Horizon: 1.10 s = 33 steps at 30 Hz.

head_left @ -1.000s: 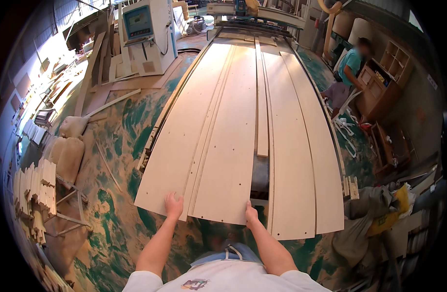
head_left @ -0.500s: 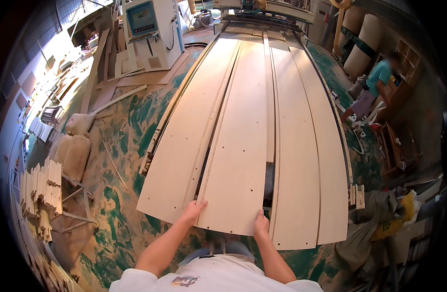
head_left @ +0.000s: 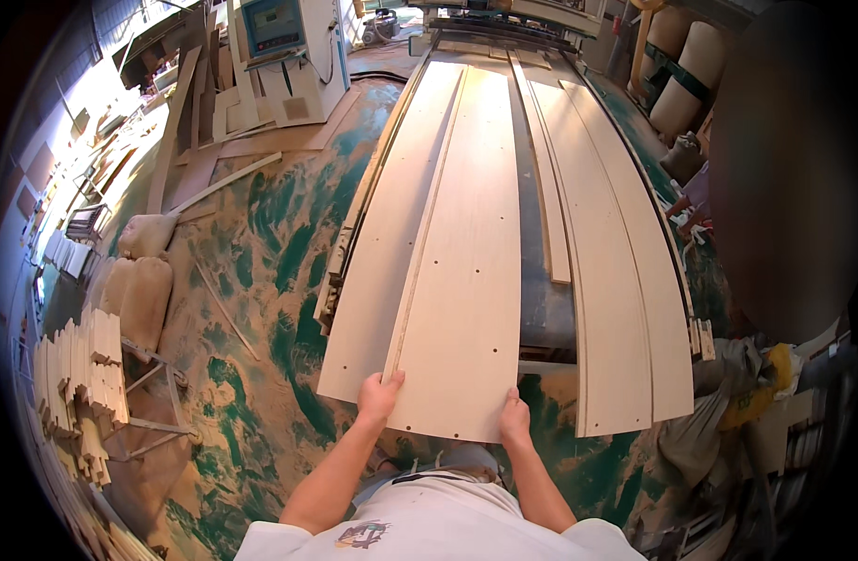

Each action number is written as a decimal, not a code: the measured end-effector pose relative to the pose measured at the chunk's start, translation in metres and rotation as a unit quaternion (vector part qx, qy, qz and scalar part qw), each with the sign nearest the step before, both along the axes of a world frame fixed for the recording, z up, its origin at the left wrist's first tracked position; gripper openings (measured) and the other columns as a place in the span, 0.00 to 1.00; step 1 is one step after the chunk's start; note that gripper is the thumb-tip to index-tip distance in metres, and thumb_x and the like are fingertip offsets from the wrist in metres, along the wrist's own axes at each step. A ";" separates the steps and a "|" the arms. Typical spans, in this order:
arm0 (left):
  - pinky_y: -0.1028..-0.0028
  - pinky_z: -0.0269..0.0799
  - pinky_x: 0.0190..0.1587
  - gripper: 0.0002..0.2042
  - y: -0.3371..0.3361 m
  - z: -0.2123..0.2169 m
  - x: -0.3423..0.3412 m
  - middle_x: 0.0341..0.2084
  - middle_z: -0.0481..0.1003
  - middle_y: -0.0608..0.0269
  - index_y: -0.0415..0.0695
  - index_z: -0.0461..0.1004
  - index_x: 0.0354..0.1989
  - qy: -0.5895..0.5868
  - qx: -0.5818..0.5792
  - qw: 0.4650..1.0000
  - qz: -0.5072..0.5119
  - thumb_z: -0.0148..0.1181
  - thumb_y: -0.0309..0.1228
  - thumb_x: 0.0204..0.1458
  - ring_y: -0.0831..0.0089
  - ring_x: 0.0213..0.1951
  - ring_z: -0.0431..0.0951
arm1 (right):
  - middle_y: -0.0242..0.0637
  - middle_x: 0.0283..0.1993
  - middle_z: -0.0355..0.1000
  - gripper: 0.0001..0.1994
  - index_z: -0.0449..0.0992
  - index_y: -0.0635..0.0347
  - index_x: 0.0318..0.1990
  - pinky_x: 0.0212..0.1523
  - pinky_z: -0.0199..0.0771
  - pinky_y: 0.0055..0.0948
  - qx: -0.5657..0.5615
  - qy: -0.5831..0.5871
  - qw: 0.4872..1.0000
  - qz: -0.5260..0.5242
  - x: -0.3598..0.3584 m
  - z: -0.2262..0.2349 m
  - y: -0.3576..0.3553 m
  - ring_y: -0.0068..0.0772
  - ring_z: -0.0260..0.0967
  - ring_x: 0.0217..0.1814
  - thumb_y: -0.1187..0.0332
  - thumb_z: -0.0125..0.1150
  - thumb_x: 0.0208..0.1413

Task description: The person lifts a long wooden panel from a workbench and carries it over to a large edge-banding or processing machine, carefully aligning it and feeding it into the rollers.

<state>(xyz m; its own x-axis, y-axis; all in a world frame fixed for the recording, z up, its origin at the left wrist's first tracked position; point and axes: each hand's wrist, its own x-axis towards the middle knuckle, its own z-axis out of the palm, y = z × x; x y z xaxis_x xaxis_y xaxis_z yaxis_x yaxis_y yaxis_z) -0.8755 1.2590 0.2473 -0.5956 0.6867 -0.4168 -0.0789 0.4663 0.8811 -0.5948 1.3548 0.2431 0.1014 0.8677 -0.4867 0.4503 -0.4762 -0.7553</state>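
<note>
Left hand (head_left: 379, 397) and right hand (head_left: 514, 418) hold the long board (head_left: 468, 262)

The long board lies right in front of the person, and its long way runs straight from near to far. Both hands are at its near end, close to the corners. The left hand has its left edge and the right hand has its right edge, so neither is much nearer. Each hand is closed on the wood with the thumb up top; the other fingers are mostly hidden under it.

On the left is the left board (head_left: 382, 280), right by the long board's edge. I can't tell if they touch. On the right there is a gap, where the dark counter (head_left: 545, 318) shows. Past the gap lie a thin strip (head_left: 557, 252) and the right boards (head_left: 616, 309). Little dark holes dot the long board.
</note>
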 end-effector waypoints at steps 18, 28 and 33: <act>0.63 0.76 0.44 0.23 -0.066 0.017 -0.137 0.37 0.83 0.50 0.32 0.79 0.46 0.044 -0.011 0.999 -0.010 0.65 0.45 0.59 0.61 0.38 0.83 | 0.47 0.49 0.79 0.28 0.75 0.77 0.55 0.51 0.74 0.35 -0.006 0.144 0.990 0.004 -0.117 -0.001 -0.071 0.35 0.76 0.47 0.54 0.42 0.75; 0.63 0.75 0.41 0.22 0.054 0.010 -0.196 0.34 0.83 0.53 0.32 0.81 0.42 0.039 0.008 0.999 0.006 0.64 0.44 0.59 0.66 0.36 0.82 | 0.57 0.46 0.79 0.30 0.75 0.81 0.50 0.47 0.74 0.45 0.000 0.087 0.995 0.047 -0.191 0.041 0.053 0.48 0.77 0.45 0.52 0.42 0.73; 0.64 0.75 0.43 0.23 0.051 0.014 -0.157 0.37 0.83 0.54 0.33 0.81 0.44 0.024 -0.023 0.999 -0.031 0.63 0.47 0.61 0.65 0.39 0.82 | 0.53 0.47 0.79 0.29 0.76 0.79 0.50 0.49 0.73 0.42 0.028 0.120 0.992 0.020 -0.143 -0.012 0.046 0.43 0.76 0.46 0.52 0.43 0.73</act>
